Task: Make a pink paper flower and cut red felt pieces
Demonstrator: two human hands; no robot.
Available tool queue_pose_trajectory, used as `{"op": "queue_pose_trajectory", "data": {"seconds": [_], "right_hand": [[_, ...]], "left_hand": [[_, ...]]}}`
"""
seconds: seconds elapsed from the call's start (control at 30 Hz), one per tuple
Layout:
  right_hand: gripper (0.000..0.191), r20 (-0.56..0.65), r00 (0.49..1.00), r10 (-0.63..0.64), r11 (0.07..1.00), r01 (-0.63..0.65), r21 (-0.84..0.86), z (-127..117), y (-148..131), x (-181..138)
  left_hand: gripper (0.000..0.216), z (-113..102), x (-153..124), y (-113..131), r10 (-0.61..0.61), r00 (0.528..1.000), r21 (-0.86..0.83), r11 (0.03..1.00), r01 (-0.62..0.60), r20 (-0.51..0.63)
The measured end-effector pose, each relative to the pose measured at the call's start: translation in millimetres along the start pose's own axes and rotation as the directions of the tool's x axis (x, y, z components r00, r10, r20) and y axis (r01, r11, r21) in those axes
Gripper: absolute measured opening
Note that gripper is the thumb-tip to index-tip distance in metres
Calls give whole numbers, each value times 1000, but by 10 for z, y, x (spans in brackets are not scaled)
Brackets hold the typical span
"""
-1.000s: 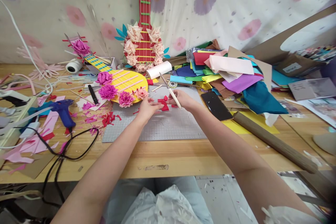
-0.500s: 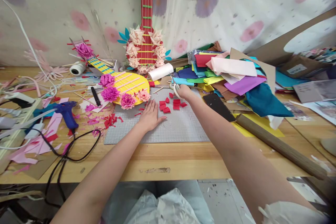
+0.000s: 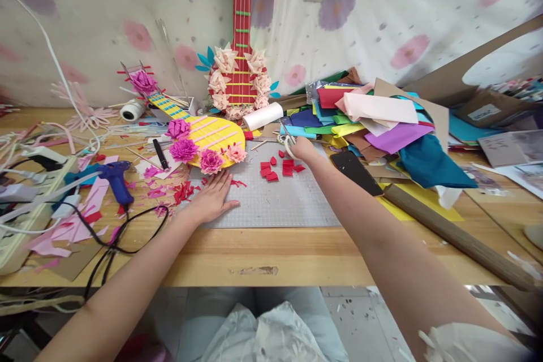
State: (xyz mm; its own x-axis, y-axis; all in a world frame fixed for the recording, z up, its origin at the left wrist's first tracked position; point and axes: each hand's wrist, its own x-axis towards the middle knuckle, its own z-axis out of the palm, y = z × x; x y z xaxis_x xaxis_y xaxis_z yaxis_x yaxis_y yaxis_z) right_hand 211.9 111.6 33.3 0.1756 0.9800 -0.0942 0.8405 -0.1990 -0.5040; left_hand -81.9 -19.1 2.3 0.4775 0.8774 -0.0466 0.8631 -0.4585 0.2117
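My left hand [image 3: 211, 199] lies flat on the grey cutting mat [image 3: 271, 212], fingers spread, beside a heap of red paper scraps [image 3: 183, 193]. My right hand [image 3: 302, 150] is at the mat's far right with its fingers on the pale handles of the scissors [image 3: 289, 142], whose blades point away. Several small red paper pieces [image 3: 288, 168] rest on the mat between my hands. Just beyond my left hand sits a yellow paper guitar [image 3: 220, 138] trimmed with pink and magenta paper flowers. A white roll [image 3: 263, 116] lies behind the scissors.
A red paper guitar [image 3: 241, 79] leans on the back curtain. Folded coloured paper [image 3: 382, 119] is piled at right, with a black phone [image 3: 356, 172] and a brown tube [image 3: 458, 237] nearer. At left are a blue glue gun [image 3: 119, 181], cables and a power strip [image 3: 40, 215].
My left hand has slid left across the mat, toward the red scraps. My right hand stays at the scissors. The whole view has shifted slightly.
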Motion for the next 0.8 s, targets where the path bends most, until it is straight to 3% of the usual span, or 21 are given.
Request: {"op": "queue_pose_trajectory", "data": {"seconds": [0.17,0.3,0.43,0.5,0.6,0.7,0.8], "right_hand": [[37,1,998,57,998,-57,0,-157,59,-35],[42,-70,996,61,984,-48,170,-194,168,-177],[40,-206,977,64,948,5,318,-65,303,-381],[37,-285,956,76,934,32,355,21,381,-463],[34,-372,922,106,919,52,392,112,494,-531],[34,-420,899,124,911,65,407,134,562,-545],[34,-449,885,127,907,80,414,126,580,-538]], "left_hand": [[64,-35,-54,71,15,990,-16,1000,-18,-142],[49,-23,40,271,138,958,-5,990,-144,-251],[52,39,171,349,249,958,-22,967,-254,-142],[56,60,178,283,265,960,-25,963,-268,-86],[53,22,90,85,277,955,6,960,-278,-101],[41,-100,-40,-84,221,949,104,974,-202,-223],[38,-225,-84,-55,78,929,249,968,16,-362]]}}
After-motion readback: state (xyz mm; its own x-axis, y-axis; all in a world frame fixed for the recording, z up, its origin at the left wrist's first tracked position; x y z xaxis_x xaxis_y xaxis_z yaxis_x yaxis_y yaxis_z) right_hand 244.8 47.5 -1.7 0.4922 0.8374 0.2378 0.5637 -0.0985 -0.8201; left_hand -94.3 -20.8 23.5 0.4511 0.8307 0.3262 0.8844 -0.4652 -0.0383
